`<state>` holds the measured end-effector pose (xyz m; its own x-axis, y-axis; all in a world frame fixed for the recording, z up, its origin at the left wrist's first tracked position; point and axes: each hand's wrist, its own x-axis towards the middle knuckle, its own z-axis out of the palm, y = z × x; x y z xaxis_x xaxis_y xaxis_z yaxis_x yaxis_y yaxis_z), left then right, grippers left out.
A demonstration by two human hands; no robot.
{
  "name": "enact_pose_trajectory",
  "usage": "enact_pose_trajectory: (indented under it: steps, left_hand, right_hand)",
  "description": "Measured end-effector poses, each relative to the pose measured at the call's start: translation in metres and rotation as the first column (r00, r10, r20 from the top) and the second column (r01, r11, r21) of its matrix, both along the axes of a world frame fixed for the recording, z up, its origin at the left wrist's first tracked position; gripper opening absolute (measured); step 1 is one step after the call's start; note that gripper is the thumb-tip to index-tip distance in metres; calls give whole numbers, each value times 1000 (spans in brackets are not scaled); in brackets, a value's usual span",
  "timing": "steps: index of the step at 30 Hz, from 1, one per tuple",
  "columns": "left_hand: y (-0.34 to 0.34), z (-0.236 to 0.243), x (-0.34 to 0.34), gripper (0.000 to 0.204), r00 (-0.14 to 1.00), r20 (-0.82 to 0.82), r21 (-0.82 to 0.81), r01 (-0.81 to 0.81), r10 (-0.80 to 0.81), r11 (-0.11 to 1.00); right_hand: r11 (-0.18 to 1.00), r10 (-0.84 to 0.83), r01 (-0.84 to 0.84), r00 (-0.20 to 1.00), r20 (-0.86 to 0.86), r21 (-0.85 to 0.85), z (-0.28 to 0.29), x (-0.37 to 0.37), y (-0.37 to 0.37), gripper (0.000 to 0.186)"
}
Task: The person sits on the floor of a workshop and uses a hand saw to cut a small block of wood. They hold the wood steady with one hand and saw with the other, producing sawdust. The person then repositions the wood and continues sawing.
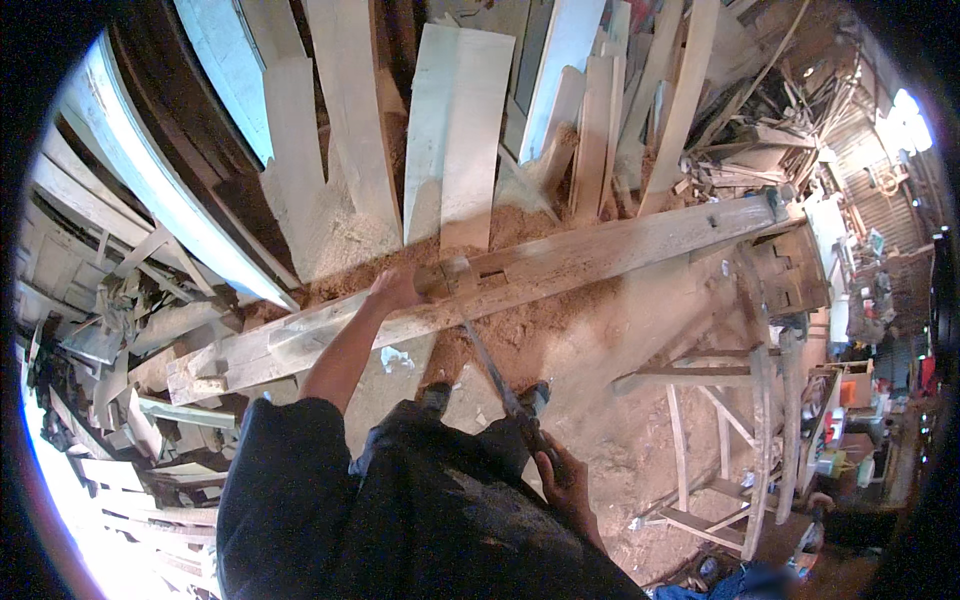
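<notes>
A long, weathered wooden beam (625, 243) lies diagonally across my front, with a rectangular cutout (492, 277) near its middle. My left hand (393, 289) grips the beam left of that cutout, fingers over its top. In my right hand (560, 470), low and right of centre, is the handle of a long, narrow hand saw (488, 365). The saw's blade runs up to the beam just right of my left hand, where its far end meets the wood. Whether the teeth are in a cut I cannot tell.
Planks and boards (470, 130) lean beyond the beam above sawdust (350, 235). Scrap wood (110, 340) is heaped at left, with another pile (770, 140) at upper right. A wooden trestle frame (712, 376) stands at right on the dirt floor (630, 450). My shoes show below the beam.
</notes>
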<state>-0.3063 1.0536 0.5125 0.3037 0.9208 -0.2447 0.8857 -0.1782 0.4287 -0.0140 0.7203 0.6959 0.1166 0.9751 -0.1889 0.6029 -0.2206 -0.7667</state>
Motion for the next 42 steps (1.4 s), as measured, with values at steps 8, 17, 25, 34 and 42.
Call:
enact_pose_trajectory:
  steps: [8,17,25,34,42]
  left_hand:
    - [-7,-67,-2,97,979,149,151,116,-139,982]
    - [-24,-18,-11,93,997,-72,192,11,3,981]
    - [-49,-19,-1,92,979,-202,225,36,11,974]
    - [-44,-31,-6,94,983,-177,179,-16,48,984]
    - [-3,-32,41,60,816,-82,3,-573,572,819]
  right_hand:
    - [987,-92,89,996,-18,-135,47,-28,-18,39]
    - [982,-131,113,985,-112,-152,14,-62,10,42]
    - [969,-164,155,986,-33,-191,13,-54,-25,41]
    - [983,-154,143,984,-92,-115,-2,-74,7,40]
    - [974,-156,143,985,-68,-174,8,-65,18,41]
